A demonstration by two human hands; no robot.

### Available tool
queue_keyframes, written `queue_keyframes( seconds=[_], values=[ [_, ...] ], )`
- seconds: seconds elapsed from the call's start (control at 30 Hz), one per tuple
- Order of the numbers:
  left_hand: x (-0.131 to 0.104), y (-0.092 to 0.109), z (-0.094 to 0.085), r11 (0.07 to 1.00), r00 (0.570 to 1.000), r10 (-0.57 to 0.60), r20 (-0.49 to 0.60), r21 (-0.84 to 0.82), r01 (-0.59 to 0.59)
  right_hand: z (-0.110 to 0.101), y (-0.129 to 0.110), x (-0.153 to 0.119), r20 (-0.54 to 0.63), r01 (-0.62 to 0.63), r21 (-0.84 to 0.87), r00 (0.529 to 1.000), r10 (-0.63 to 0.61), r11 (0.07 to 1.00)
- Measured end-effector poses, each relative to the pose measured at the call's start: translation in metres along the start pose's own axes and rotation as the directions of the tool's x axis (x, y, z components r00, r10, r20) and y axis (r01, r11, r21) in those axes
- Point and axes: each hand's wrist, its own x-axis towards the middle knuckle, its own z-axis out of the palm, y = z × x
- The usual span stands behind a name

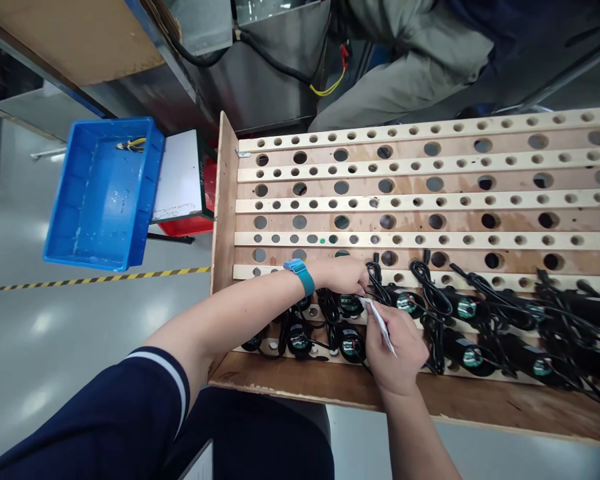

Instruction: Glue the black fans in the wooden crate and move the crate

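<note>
Stretched over the wooden rack point(330, 238), my left hand point(347, 275) is closed beside a bundle of black cable point(375, 283); whatever its fingers pinch is too small to name. My right hand point(397, 347) is closed on a folded white paper point(383, 327), close to the left fingertips. Around both hands sit black cylindrical units with green round ends, such as one unit point(351, 345) below the left hand and another point(409, 301) to the right. Their black cables are coiled in bundles. A blue-green band circles my left wrist.
A blue bin point(103, 200) with yellow-handled pliers point(131, 145) stands at the left, beside a white-topped stand point(179, 177) and a red bin point(207, 190). Across the rack, a person's grey-trousered leg point(405, 83) is near its far edge. The rack's end board point(223, 200) rises at the left.
</note>
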Motion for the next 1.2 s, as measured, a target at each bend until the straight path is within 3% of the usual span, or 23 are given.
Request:
queue_keyframes(
  seconds=[0.27, 0.5, 0.77, 0.97, 1.2],
  values=[
    [0.001, -0.002, 0.001, 1.000, 1.000, -0.007, -0.006, 0.002, 0.007, -0.003, -0.017, -0.004, -0.020, -0.084, 0.053, 0.996, 0.086, 0.995],
    [-0.007, 0.003, -0.007, 1.000, 1.000, -0.014, -0.005, -0.027, 0.013, 0.014, -0.013, -0.003, 0.019, 0.010, 0.011, 1.000, -0.011, 1.000],
    [-0.005, 0.001, -0.006, 0.998, 0.999, -0.049, 0.007, -0.035, 0.049, 0.013, -0.011, -0.008, 0.024, 0.036, -0.021, 0.999, -0.035, 0.999],
    [-0.005, 0.003, -0.006, 0.998, 0.999, -0.050, 0.004, -0.032, 0.050, 0.009, -0.012, -0.006, 0.138, -0.048, 0.051, 0.990, 0.040, 0.998],
    [-0.008, 0.004, -0.008, 0.998, 0.999, -0.054, 0.005, -0.023, 0.054, 0.007, -0.013, 0.002, 0.145, -0.040, 0.018, 0.989, 0.037, 0.999]
  ],
)
